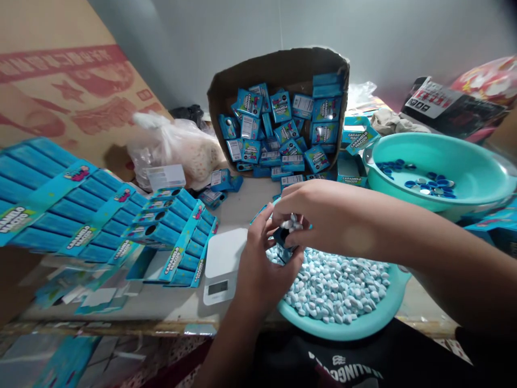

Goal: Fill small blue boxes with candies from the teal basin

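My left hand (262, 269) is wrapped around a small blue candy box (284, 237), tilted with a dark opening facing up. Above that opening, my right hand (309, 207) has its fingers curled around a few pale candies (291, 221). Both hands are over a turquoise basin (347, 331) filled with white and light-blue candies (335, 288). Just left of the basin lies a white digital scale (226, 253), close to my left forearm. Part of the small box is hidden by my fingers.
A cardboard carton (278, 64) at the back holds many blue candy boxes (281, 106). Display trays of boxes (92, 210) are stacked at left. Another turquoise basin (476, 156) at right contains blue and silver discs (432, 186). A plastic bag (173, 145) stands behind the scale.
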`<control>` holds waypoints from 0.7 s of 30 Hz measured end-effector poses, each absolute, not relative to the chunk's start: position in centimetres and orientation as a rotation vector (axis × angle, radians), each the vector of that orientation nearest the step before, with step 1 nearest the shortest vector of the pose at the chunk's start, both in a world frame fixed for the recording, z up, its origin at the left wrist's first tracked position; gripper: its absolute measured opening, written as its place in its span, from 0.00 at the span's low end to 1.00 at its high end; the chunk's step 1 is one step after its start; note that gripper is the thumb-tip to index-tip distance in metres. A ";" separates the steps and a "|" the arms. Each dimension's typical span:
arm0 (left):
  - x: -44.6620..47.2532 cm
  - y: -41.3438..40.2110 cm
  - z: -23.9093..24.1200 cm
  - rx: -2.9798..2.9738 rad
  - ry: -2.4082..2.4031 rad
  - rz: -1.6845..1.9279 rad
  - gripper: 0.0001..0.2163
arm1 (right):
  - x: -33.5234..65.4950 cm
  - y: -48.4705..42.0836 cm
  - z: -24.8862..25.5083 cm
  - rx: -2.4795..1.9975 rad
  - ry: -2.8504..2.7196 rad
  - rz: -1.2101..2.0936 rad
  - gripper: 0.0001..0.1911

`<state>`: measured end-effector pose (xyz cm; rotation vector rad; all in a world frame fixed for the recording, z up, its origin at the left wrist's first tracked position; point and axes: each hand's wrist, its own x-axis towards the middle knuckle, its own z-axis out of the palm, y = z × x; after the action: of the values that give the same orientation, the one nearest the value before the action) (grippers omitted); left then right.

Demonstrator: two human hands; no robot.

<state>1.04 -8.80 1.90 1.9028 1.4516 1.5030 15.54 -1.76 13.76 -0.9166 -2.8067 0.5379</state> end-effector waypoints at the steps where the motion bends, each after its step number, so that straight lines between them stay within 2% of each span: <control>1: 1.1 -8.8 1.9 1.900 1.454 1.495 0.39 | 15.6 -1.8 13.7 -0.912 -2.789 0.544 0.05; 5: 1.2 -8.7 2.1 1.883 1.497 1.436 0.36 | 15.8 -1.7 13.4 -0.872 -2.748 0.567 0.08; 8: 1.1 -8.7 2.1 1.891 1.499 1.444 0.38 | 16.0 -1.8 13.3 -0.840 -2.738 0.609 0.10; 14: 0.5 -8.7 2.1 1.862 1.528 1.469 0.38 | 17.7 -2.2 13.2 -0.861 -2.560 0.665 0.08; 18: -2.1 -8.6 2.8 1.711 1.644 1.645 0.38 | 19.8 -1.7 10.0 -1.019 -2.167 0.654 0.09; 21: -5.5 -8.5 3.1 1.630 1.886 1.712 0.36 | 21.0 -0.9 5.7 -1.215 -2.114 0.630 0.12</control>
<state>-5.46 -8.51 3.05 1.6296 1.8862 1.7122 21.00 -0.92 5.66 -1.2150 -2.1141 0.6295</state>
